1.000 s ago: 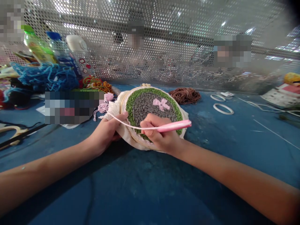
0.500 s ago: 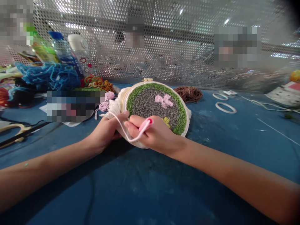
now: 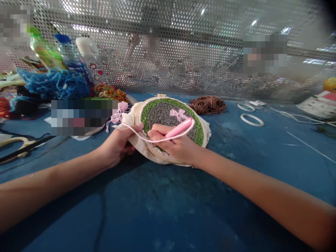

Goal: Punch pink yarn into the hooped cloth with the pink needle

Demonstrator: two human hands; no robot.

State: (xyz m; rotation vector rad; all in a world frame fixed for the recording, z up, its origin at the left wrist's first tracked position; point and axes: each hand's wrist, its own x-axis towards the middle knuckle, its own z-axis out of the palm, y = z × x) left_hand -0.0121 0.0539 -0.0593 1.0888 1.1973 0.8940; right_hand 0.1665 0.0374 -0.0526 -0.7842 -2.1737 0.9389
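A round embroidery hoop point(image 3: 202, 129) with cream cloth stands tilted on the blue table, its face filled with grey loops, a green ring and a pink patch. My left hand point(image 3: 118, 143) is closed on the hoop's left edge and the bunched cloth. My right hand point(image 3: 175, 147) grips a pink punch needle point(image 3: 180, 128) low on the hoop's face, its tip hidden behind my fingers. A pink yarn strand point(image 3: 136, 134) runs from the needle over my left hand to a small pink yarn bundle point(image 3: 119, 112).
Scissors point(image 3: 15, 147) lie at the left edge. Blue yarn point(image 3: 56, 84), orange yarn point(image 3: 110, 92) and bottles point(image 3: 47, 52) crowd the back left. Brown yarn point(image 3: 208, 104) and two white rings point(image 3: 251, 119) lie right of the hoop. A perforated metal screen point(image 3: 183, 52) closes the back.
My right hand turned the pink punch needle from end-on to lying slanted up to the right across the hoop. The hoop tipped back a little, hiding the yellow patch.
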